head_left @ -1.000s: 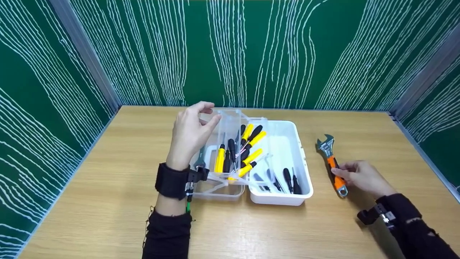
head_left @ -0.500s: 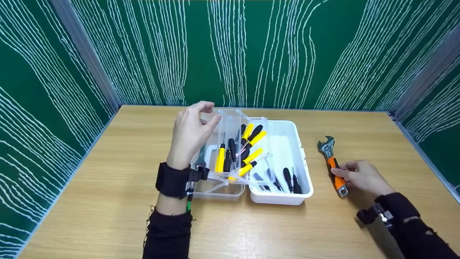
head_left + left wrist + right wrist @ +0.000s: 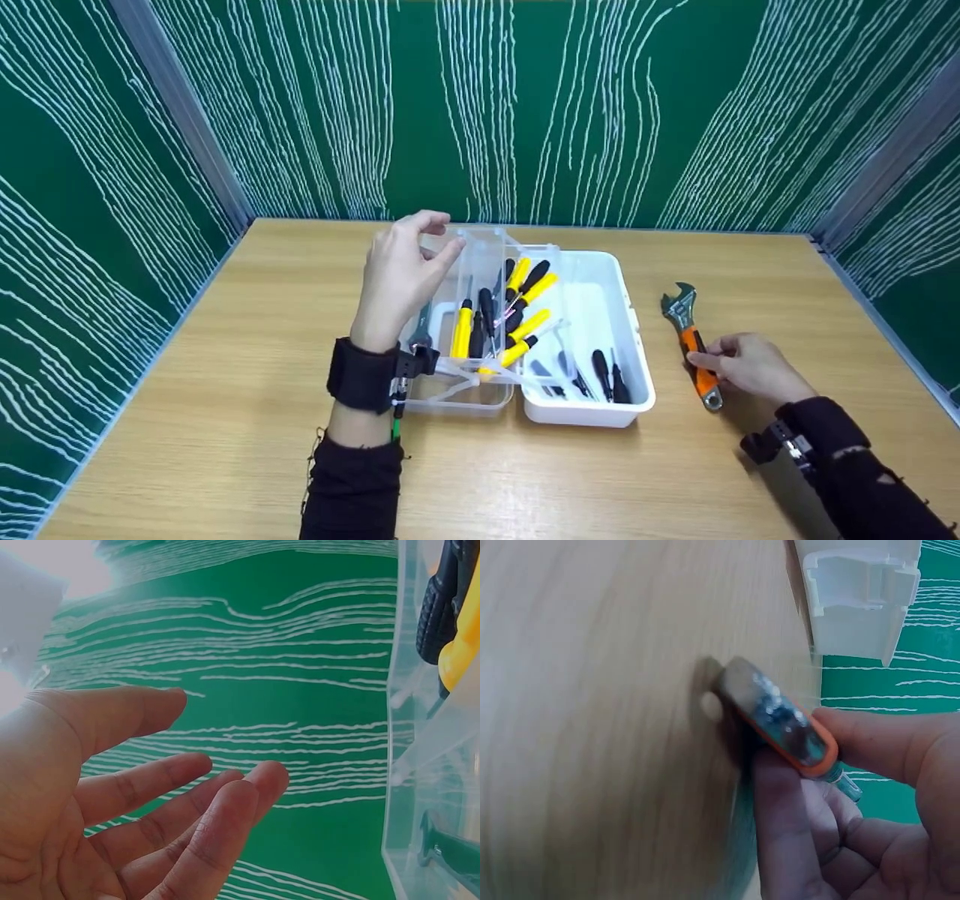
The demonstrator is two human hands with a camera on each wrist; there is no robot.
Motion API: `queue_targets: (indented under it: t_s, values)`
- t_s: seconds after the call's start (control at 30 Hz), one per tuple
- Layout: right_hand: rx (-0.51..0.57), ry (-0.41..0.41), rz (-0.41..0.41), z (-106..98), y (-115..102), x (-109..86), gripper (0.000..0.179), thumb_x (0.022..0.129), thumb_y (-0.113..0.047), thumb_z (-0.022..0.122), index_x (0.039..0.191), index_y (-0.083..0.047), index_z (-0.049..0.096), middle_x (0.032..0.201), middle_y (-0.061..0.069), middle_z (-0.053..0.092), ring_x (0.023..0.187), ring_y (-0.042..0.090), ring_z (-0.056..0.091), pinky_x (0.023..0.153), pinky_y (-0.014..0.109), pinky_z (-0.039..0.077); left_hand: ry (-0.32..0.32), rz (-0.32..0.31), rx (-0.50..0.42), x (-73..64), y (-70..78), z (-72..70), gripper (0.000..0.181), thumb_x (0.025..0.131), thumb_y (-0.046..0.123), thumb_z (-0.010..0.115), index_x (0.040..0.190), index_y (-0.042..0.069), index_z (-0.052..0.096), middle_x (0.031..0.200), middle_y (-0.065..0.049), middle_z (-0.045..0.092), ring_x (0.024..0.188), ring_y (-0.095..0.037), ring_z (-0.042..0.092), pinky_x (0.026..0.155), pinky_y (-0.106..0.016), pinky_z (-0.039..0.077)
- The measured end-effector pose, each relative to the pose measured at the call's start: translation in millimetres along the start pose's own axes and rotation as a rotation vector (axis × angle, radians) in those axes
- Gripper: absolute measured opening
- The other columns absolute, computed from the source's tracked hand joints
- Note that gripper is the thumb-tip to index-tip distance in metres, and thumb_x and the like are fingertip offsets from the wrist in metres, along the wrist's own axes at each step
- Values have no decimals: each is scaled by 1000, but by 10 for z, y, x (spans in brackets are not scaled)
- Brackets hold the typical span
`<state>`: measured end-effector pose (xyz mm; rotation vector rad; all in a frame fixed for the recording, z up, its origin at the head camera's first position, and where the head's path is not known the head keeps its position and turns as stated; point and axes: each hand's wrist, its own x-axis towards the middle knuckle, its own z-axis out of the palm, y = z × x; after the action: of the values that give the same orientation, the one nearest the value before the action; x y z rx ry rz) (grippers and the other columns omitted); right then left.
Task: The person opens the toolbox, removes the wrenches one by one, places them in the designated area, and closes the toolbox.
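Observation:
At the right of the head view, my right hand (image 3: 757, 367) pinches the orange handle of an adjustable wrench (image 3: 703, 371) between thumb and fingers. Its metal jaw end points away from me, right of the toolbox. The right wrist view shows the wrench (image 3: 780, 724) end-on, close over the table. My left hand (image 3: 401, 274) is raised by the toolbox's clear tiered trays (image 3: 480, 251), fingers loosely bent. Nothing lies between its fingers in the left wrist view. Yellow and black screwdrivers (image 3: 529, 326) lie in the trays, and another wrench (image 3: 421, 330) is partly hidden behind my left wrist.
The toolbox's white base (image 3: 589, 416) stands mid-table, with several dark-handled tools (image 3: 600, 367) at its near end. A clear lid (image 3: 457, 410) lies folded out to its left. Green walls (image 3: 525, 112) with white wavy lines enclose the wooden table (image 3: 247, 337) at the back and sides.
My right hand and the wrench have shifted very slightly left. My left hand holds its pose beside the trays.

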<state>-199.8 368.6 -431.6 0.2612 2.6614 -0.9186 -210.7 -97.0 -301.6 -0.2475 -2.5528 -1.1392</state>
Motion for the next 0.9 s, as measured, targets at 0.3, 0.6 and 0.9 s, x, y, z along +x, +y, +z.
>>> queue_targets:
  t_s: [0.3, 0.6, 0.9]
  values:
    - [-56, 35, 18, -12, -16, -38, 41, 104, -40, 72, 104, 1, 65, 99, 15, 63, 81, 22, 64, 70, 29, 55, -5, 12, -11, 1, 4, -7, 38, 102, 29, 75, 134, 9, 73, 129, -12, 76, 96, -28, 78, 91, -40, 64]
    - [-128, 58, -36, -2, -20, -43, 35, 105, -34, 71, 92, -3, 65, 89, 12, 64, 76, 21, 62, 64, 28, 52, -9, 19, -17, -6, -11, 3, 38, 102, 29, 75, 133, 8, 73, 131, -12, 75, 96, -29, 78, 91, -40, 64]
    - [-120, 64, -27, -10, -9, -38, 34, 104, -33, 72, 98, 0, 70, 94, 17, 68, 78, 22, 62, 64, 27, 54, -9, 20, -31, -5, -5, 16, 36, 102, 29, 75, 132, 8, 74, 129, -11, 76, 99, -28, 76, 91, -38, 64]
